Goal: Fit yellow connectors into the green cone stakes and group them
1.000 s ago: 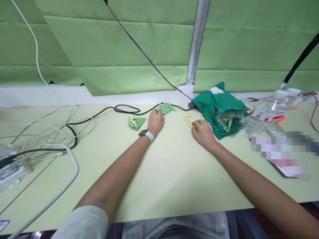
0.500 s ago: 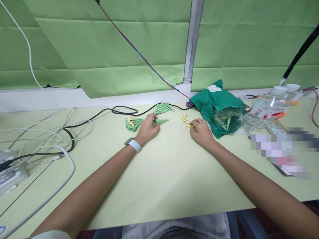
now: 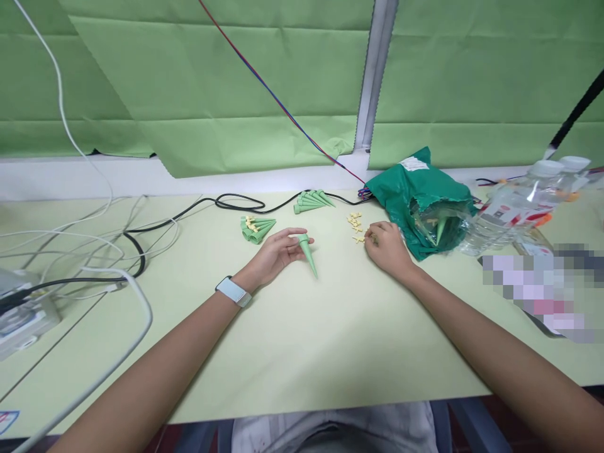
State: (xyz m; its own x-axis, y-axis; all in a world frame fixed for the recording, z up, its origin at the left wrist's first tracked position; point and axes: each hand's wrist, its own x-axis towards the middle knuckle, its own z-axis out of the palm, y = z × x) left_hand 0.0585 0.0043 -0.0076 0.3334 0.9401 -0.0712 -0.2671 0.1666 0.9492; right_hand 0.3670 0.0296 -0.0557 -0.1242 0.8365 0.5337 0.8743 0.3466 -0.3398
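Note:
My left hand pinches a green cone-shaped plastic spike near its wide end, the point slanting down towards me. Left of that hand lies a bunch of similar green spikes with small yellow pieces on it. Farther back is a row of green spikes. My right hand rests on the table with its fingers curled together; what is between the fingertips is hidden. Just left of it are several small yellow valve-like pieces.
An open green plastic bag with another spike inside lies behind my right hand. Clear bottles and a pixelated flat object are farther right. Tangled white and black cables cover the left side of the table.
My left hand has turned and drawn slightly towards me, swinging the spike's point from rightward to downward. My right hand has curled in and its fingertips are drawn back slightly from the yellow pieces.

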